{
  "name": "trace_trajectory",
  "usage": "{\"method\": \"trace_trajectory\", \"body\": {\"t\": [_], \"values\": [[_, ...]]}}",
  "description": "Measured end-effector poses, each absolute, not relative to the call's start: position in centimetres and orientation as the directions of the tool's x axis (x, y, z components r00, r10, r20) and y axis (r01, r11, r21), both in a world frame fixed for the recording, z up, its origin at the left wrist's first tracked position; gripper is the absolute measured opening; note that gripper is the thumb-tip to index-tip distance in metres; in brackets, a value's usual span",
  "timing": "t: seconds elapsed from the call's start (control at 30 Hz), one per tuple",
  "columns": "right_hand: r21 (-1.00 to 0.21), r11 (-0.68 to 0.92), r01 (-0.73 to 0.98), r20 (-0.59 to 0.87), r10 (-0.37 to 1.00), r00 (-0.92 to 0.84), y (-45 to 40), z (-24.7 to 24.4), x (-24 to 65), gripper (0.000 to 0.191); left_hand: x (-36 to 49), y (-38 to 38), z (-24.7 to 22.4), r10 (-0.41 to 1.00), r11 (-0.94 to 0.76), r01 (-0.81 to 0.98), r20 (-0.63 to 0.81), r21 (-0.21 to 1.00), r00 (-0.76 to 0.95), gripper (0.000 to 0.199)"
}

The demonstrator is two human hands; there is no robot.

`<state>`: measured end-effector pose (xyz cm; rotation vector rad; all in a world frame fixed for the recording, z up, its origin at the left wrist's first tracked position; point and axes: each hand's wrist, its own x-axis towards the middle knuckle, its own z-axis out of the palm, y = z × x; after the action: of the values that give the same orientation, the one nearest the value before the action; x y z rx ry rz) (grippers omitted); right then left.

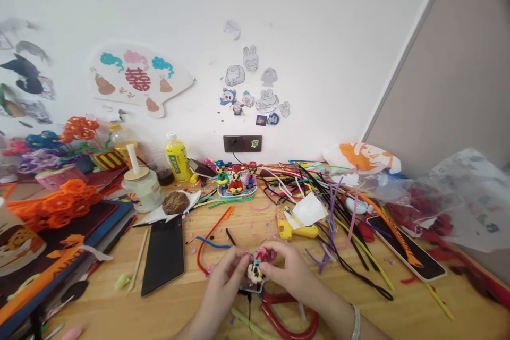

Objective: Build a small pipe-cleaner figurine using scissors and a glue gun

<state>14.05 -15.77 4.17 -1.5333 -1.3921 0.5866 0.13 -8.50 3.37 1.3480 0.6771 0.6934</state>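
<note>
A small figurine with a cream, black and yellow face and pink on top is pinched between both hands at the table's near middle. My left hand closes its thumb and fingers on the figurine's left side. Gripping the upper right side, my right hand has its thumb against the face. Beneath the hands lie scissors with red handles, their blades partly hidden. A yellow glue gun rests just beyond my right hand. Blue and red pipe cleaners lie beyond the left one.
Several similar figurines stand on a tray at the back. Pipe cleaners sprawl across the right side beside a white-edged dark device. A black tablet or phone, a candle jar and a yellow bottle stand or lie left.
</note>
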Motion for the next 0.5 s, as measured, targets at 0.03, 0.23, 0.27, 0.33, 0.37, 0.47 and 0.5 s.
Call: {"method": "trace_trajectory", "body": {"t": [0.03,0.23,0.27,0.33,0.37,0.47,0.5], "values": [[-0.876,0.092,0.473,0.234,0.939,0.252,-15.8,4.2,14.0,0.017,0.1,-8.6,3.2,0.787,0.069,-0.055,-0.021,0.996,0.617,0.026],[-0.873,0.123,0.471,0.266,0.931,0.249,-15.8,4.3,14.0,0.021,-0.3,-7.8,3.9,0.793,-0.023,0.007,0.014,1.000,0.609,0.026],[-0.864,0.124,0.487,0.272,0.930,0.246,-15.6,4.3,14.2,0.021,-0.4,-7.4,4.4,0.811,-0.050,0.027,0.025,0.998,0.584,0.026],[-0.841,0.109,0.530,0.283,0.923,0.259,-14.8,4.4,14.6,0.020,-0.7,-6.7,5.7,0.866,-0.095,0.037,0.064,0.995,0.495,0.026],[-0.821,0.096,0.562,0.292,0.918,0.270,-14.2,4.4,14.9,0.020,-0.8,-6.5,6.5,0.892,-0.117,0.030,0.092,0.993,0.443,0.025],[-0.725,0.050,0.687,0.310,0.914,0.261,-11.7,4.3,15.4,0.016,-1.6,-6.8,9.2,0.915,-0.186,0.004,0.172,0.983,0.365,0.022],[-0.706,0.051,0.707,0.311,0.918,0.245,-10.8,4.3,15.4,0.013,-2.0,-7.3,9.9,0.910,-0.210,-0.008,0.198,0.978,0.365,0.020]]}}
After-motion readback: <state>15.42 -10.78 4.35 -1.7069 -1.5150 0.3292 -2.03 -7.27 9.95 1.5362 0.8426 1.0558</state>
